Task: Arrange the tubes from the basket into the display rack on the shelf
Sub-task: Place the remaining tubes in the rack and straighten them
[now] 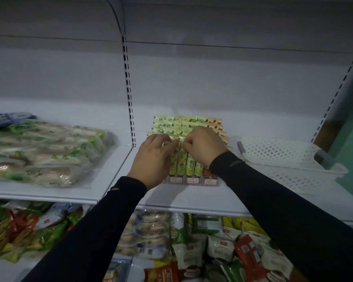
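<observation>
Both hands at frame centre: left hand (151, 157) and right hand (202, 146) each pinch the top of a green tube (181, 159) in the display rack (192, 181). Rack looks nearly full; white basket (283, 155), right, seems empty, so almost done.

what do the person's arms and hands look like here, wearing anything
Both arms are covered in long, close-fitting black sleeves that end at the wrists. The left hand and right hand are bare: no gloves, rings or watch showing.
</observation>
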A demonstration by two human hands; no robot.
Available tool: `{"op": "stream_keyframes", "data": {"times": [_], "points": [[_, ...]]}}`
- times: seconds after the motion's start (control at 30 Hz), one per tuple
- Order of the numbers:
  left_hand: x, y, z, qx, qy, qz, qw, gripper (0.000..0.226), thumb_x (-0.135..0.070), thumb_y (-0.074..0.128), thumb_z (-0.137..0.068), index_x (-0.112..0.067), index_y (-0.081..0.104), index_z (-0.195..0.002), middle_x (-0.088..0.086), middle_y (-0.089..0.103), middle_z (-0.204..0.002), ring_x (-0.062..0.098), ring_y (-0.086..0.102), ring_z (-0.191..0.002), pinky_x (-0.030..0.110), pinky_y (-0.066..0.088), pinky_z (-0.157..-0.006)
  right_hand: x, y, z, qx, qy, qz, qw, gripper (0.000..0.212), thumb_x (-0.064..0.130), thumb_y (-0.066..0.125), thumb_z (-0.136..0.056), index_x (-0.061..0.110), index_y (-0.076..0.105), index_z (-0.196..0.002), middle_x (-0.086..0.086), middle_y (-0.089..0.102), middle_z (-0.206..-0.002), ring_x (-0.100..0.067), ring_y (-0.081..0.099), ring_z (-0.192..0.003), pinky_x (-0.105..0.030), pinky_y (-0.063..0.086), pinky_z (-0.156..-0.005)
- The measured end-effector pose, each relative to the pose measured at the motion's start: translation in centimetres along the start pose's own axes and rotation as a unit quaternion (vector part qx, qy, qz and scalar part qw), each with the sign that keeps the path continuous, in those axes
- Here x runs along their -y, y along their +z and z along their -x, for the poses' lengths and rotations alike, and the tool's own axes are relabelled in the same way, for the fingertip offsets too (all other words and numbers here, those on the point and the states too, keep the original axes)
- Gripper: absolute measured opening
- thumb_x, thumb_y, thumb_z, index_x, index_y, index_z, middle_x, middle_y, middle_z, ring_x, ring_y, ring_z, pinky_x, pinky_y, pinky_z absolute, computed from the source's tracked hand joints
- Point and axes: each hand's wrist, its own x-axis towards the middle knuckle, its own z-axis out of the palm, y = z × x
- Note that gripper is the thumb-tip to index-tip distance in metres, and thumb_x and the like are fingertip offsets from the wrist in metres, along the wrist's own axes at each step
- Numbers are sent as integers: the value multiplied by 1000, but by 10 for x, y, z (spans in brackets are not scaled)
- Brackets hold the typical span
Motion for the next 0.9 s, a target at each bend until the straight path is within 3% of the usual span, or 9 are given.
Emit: {"op": "stream_keyframes", "data": {"times": [0.17, 0.33, 0.5, 0.6, 0.7, 0.77, 0.9], "points": [[0, -2, 1, 10, -4, 1, 1000, 56, -12, 29, -79, -6, 69, -118, 15, 64, -108, 38, 59, -99, 41, 50, -86, 0, -4, -1, 11, -10, 0, 1000, 52, 30, 58, -94, 20, 41, -46, 4, 39, -52, -12, 38, -47, -26, 26, -46], [0, -3, 0, 11, -9, 10, 1000, 49, -3, 43, -76, -5, 68, -118, 16, 63, -109, 39, 58, -101, 43, 50, -86, -4, -4, -3, 28, -20, -18, 999, 44, 31, 58, -94, 8, 56, -56, -3, 44, -52, -19, 41, -47, -26, 31, -48], [0, -4, 1, 13, -9, 23, 1000, 46, 4, 55, -75, -4, 67, -119, 18, 63, -110, 40, 58, -102, 45, 49, -87, -9, -12, -1, -8, -29, -78, 996, 49, 35, 58, -93, 13, 49, -50, 0, 39, -46, -17, 37, -44, -28, 41, -54], [-2, -7, 0, 14, -13, 32, 999, 46, -1, 50, -76, -4, 66, -119, 19, 63, -110, 41, 58, -103, 45, 49, -88, -16, -23, 4, -50, -21, -90, 994, 47, 35, 56, -96, 18, 50, -52, 7, 42, -52, -5, 40, -54, -30, 30, -58], [-4, -12, -1, 11, -18, 35, 999, 48, -2, 49, -77, -2, 65, -122, 18, 63, -109, 41, 58, -102, 44, 49, -88, -30, -32, 11, -82, -24, -103, 991, 50, 34, 55, -96, 22, 43, -49, 5, 43, -55, -4, 41, -62, -27, 25, -61], [-5, -15, -1, 2, -18, 31, 999, 46, -7, 47, -79, -3, 66, -121, 18, 64, -109, 40, 59, -101, 43, 50, -87, -42, -36, 16, -93, -17, -110, 989, 46, 35, 54, -96, 19, 52, -53, 2, 48, -58, -6, 44, -66, -26, 27, -61], [-9, -22, -4, 0, -37, 40, 999, 42, -25, 52, -88, -6, 64, -124, 15, 64, -115, 37, 56, -109, 46, 48, -93, -64, -44, 29, -92, 3, -111, 990, 38, 36, 54, -95, 26, 57, -59, 6, 52, -66, 0, 46, -70, -7, 29, -60]]}}
